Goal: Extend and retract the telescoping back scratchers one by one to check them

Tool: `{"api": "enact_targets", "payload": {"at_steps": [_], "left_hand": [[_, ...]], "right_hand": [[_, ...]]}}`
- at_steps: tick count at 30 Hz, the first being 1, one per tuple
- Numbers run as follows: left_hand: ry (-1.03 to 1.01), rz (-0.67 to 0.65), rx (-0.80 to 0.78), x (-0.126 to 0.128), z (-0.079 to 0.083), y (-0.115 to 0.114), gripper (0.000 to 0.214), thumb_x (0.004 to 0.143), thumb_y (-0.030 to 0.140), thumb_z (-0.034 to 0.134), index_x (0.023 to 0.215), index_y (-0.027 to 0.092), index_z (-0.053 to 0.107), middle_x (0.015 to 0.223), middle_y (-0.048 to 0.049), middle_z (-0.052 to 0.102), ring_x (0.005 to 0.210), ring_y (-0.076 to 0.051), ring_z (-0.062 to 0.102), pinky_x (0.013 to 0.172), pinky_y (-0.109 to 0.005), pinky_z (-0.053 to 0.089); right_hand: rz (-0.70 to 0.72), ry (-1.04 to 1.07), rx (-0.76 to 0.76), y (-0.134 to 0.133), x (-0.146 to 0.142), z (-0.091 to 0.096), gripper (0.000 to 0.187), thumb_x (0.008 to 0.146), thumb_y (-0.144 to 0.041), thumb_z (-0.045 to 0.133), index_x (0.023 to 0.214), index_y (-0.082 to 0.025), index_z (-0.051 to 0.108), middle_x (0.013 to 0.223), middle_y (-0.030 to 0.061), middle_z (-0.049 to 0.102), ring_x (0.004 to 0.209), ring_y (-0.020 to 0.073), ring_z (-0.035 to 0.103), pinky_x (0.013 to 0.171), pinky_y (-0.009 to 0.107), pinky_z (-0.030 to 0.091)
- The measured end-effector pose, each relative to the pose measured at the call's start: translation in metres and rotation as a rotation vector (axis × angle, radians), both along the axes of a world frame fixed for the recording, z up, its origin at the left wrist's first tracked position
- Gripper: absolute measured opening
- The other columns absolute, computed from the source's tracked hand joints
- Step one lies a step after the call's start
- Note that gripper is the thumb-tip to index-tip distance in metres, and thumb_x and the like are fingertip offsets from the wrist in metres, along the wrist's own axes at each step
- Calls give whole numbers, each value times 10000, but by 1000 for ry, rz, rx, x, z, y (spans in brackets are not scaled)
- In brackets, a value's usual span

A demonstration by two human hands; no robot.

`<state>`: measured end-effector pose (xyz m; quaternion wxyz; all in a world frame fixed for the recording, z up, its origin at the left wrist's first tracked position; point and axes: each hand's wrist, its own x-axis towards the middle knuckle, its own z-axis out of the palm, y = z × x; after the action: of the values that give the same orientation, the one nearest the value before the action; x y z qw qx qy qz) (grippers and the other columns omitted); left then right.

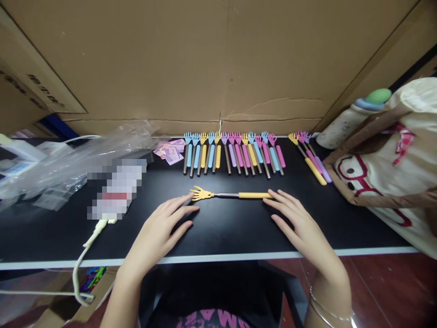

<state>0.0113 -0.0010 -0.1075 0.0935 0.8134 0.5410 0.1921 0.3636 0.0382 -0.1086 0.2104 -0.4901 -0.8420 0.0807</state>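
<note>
A yellow back scratcher (254, 195) lies crosswise on the black table, its hand-shaped head to the left and its handle to the right. My left hand (165, 223) rests beside the head, fingers spread, the fingertips at the yellow claws. At the other end, my right hand (295, 218) has its fingers stretched out over the tip of the handle. Neither hand is wrapped round it. Behind, a row of back scratchers (235, 155) in blue, yellow, purple and pink lies side by side. A few more back scratchers (312, 159) lie apart to the right.
Small printed cards (170, 151) lie left of the row. Clear plastic bags (78, 157) and a power strip (119, 191) with a cable occupy the left. A cream bag (385, 182) and a bottle (344, 123) stand at right. Cardboard (205, 59) walls the back.
</note>
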Motion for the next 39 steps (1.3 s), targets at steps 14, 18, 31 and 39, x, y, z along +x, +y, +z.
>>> {"api": "enact_targets", "payload": {"at_steps": [14, 18, 31, 39], "left_hand": [[26, 12, 22, -1, -2, -1, 313, 973, 372, 430, 1264, 319, 535, 1431, -9, 494, 1311, -209, 458, 1128, -474, 341], [50, 19, 24, -1, -1, -1, 310, 971, 367, 433, 1259, 332, 542, 1427, -10, 502, 1315, -214, 462, 1146, -526, 300], [3, 26, 30, 0, 0, -1, 305, 963, 354, 444, 1232, 313, 582, 1413, -24, 512, 1293, -229, 480, 1117, -485, 367], [-65, 37, 25, 3, 0, -2, 291, 956, 310, 452, 1214, 323, 586, 1387, -12, 527, 1245, -206, 516, 989, -366, 513]], "right_hand": [[-12, 6, 21, 2, 0, -2, 382, 986, -355, 419, 1343, -249, 500, 1450, 47, 453, 1392, 232, 304, 1109, 477, 363], [-14, -4, 26, 1, 1, -2, 384, 983, -361, 416, 1337, -250, 518, 1442, 50, 465, 1389, 243, 307, 1101, 492, 369], [-68, 297, 295, -33, 1, -3, 256, 924, -120, 475, 1088, -259, 615, 1035, 50, 671, 1032, 212, 602, 901, 395, 489], [97, 183, -95, -96, -24, -9, 179, 919, -156, 442, 890, -255, 589, 761, -20, 664, 657, 119, 650, 599, 198, 530]]}}
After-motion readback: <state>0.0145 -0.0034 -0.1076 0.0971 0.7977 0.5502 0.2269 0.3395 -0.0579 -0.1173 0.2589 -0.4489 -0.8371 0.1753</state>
